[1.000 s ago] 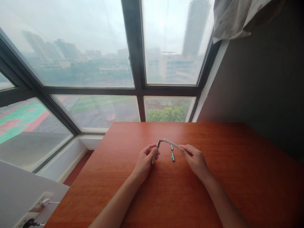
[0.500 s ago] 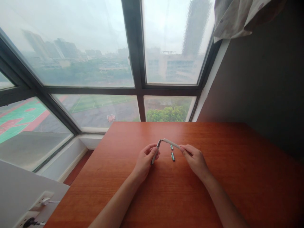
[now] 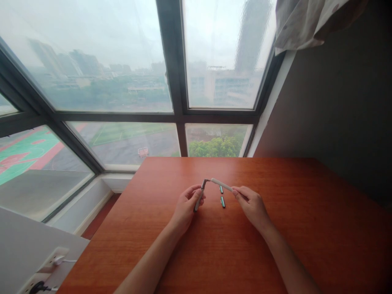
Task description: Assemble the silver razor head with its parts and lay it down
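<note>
My left hand (image 3: 187,204) is closed around the grey-and-black handle of what looks like a razor (image 3: 199,198). Its dark upper end bends to the right. A slim whitish stick (image 3: 222,183), its exact kind unclear, is pinched between the fingers of my right hand (image 3: 249,204). The stick's far end points up and left, very close to the razor's bent tip; whether they touch I cannot tell. Below the stick lie two small green-and-black pieces like razor cartridges, a nearer one (image 3: 223,202) and a farther one (image 3: 221,189) partly covered by the stick.
Both forearms reach over a reddish-brown wooden table (image 3: 128,245). Large windows with dark frames (image 3: 180,118) stand behind it. A wall socket with plugs (image 3: 56,259) is at lower left, a dark wall (image 3: 330,102) on the right, and a pale cloth (image 3: 301,24) hangs at upper right.
The stick's far end and the razor's bent tip have shifted very slightly. Both hands keep their hold in almost the same place, and the small pieces have not moved.
</note>
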Demonstrator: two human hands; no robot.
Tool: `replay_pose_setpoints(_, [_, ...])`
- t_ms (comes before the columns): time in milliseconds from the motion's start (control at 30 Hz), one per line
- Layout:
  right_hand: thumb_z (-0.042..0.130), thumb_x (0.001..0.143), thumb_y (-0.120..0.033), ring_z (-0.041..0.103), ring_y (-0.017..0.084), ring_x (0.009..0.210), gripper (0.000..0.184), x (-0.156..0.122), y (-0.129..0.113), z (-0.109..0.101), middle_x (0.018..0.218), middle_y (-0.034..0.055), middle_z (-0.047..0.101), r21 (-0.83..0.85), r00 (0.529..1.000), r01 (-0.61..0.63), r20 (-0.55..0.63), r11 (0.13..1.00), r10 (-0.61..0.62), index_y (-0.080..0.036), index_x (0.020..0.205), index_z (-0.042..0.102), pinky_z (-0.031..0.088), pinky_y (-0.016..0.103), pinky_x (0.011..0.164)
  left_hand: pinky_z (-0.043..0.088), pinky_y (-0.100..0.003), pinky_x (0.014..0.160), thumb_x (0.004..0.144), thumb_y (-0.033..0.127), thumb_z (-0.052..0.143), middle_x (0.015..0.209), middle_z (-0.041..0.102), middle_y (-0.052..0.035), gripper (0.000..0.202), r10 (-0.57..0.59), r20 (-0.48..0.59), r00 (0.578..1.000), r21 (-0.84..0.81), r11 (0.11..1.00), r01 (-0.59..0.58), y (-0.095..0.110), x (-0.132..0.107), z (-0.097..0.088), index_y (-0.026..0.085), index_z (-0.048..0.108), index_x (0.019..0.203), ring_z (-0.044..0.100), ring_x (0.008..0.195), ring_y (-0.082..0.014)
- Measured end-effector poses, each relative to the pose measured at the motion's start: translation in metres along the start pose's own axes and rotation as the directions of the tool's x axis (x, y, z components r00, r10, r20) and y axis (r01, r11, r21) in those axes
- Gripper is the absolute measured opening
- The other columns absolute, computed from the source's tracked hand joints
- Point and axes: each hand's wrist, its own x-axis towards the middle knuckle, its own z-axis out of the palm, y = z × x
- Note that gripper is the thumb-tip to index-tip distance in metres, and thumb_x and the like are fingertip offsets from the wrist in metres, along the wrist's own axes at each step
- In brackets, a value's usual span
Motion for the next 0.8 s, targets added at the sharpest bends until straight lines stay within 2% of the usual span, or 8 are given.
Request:
replay_pose_setpoints(167, [0.047,0.091,-0.042,0.059,0.020,0.073,0.034,0.0000,-0.0021,0.0001,0.079,0.0061,0.066,0.044,1.000,0.002,0.002,0.999,-0.002,-0.018,0.095,0.070,0.044,0.028,0.064,0.042,-0.022,0.057,0.071,0.041,0.074,0.073,0.065,-0.0047,0.042,-0.003,0.008,1.000,0.015,1.000,0.003,0.0011,-0.0001,0.0005,0.014,0.063,0.100,0.055,0.061,-0.0118])
replay_pose_setpoints(433, [0.046,0.092,-0.041,0.059,0.019,0.071,0.034,-0.0005,-0.0033,0.0002,0.078,0.0061,0.065,-0.025,1.000,0.015,0.010,1.000,-0.015,-0.018,0.093,0.071,0.044,0.028,0.064,0.041,-0.022,0.057,0.072,0.040,0.073,0.072,0.065,-0.0036,0.040,0.007,0.027,1.000,0.032,0.999,-0.008,0.0020,-0.0016,0.0009,0.014,0.063,0.100,0.054,0.061,-0.0107])
replay_pose_setpoints(800, [0.046,0.092,-0.042,0.059,0.019,0.070,0.034,-0.0008,-0.0035,0.0017,0.078,0.0059,0.067,0.011,1.000,0.013,0.004,1.000,-0.013,-0.019,0.095,0.071,0.044,0.027,0.062,0.041,-0.022,0.056,0.067,0.042,0.077,0.070,0.065,-0.0039,0.043,-0.018,-0.011,1.000,0.010,1.000,0.018,0.0038,-0.0015,0.0039,0.014,0.063,0.097,0.055,0.060,-0.0114])
